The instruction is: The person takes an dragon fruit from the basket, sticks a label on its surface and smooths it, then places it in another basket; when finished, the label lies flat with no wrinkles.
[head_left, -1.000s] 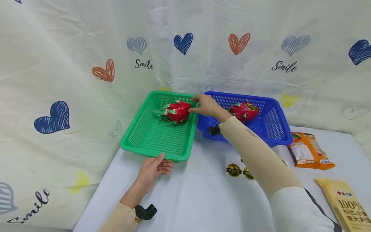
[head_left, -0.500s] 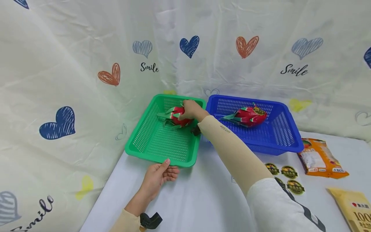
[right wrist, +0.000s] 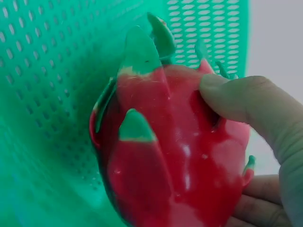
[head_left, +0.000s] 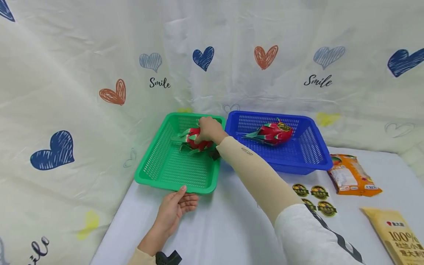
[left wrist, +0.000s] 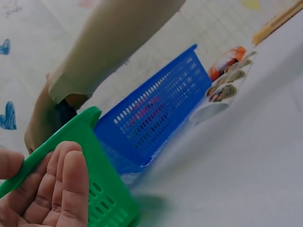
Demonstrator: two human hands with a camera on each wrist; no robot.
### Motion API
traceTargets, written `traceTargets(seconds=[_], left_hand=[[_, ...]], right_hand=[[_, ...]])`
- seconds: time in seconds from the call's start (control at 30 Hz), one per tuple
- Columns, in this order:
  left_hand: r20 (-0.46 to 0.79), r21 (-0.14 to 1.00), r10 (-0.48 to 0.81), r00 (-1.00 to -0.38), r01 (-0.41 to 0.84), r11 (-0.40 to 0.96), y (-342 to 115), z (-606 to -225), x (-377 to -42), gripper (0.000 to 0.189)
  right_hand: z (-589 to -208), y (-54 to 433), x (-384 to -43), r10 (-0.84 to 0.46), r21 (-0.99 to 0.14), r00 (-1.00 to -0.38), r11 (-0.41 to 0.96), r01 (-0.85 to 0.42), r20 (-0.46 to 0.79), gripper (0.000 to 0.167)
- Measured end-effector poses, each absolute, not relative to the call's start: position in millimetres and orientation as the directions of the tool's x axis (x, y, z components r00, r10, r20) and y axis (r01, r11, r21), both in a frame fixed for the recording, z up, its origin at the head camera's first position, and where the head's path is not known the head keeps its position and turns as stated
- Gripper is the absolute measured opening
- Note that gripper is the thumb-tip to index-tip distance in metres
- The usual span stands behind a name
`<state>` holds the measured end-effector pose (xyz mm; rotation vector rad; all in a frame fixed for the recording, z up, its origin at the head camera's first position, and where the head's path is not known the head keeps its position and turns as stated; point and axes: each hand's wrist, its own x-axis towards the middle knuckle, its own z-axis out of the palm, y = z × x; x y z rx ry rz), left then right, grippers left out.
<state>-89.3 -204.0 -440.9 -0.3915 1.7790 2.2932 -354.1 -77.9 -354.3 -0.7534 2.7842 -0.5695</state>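
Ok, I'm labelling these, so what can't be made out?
Head view: part of the held fruit, covered by the right hand.
Right wrist view: that hand's fingertips, except the thumb's, behind the fruit.
Head view: lettering on the stickers, too small.
Head view: lower end of the yellow bag, cut off by the edge.

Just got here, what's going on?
A person's right hand grips a dragon fruit inside the green basket, while the left hand holds that basket's near rim. Can't tell if the fruit is lifted off the basket floor. A second dragon fruit lies in the blue basket alongside, untouched, with a dark label on it. Similar round stickers and two bags, one orange, one yellow, are on the table.
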Motion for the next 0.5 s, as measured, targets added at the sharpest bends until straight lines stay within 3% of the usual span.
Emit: traceTargets(seconds=[0.37, 0.5], left_hand=[[-0.320, 0.906, -0.102, -0.942, -0.273, -0.323, -188.0, -440.9, -88.9, 0.038], [-0.310, 0.914, -0.113, -0.944, -0.264, -0.308, -189.2, -434.2, -86.7, 0.037]], right_hand=[[-311.5, -4.1, -316.5, -0.567, -0.476, -0.820, 0.700, -0.532, 0.083, 0.054], [-293.6, 21.5, -297.4, -0.566, -0.467, -0.814, 0.689, -0.555, 0.133, 0.069]])
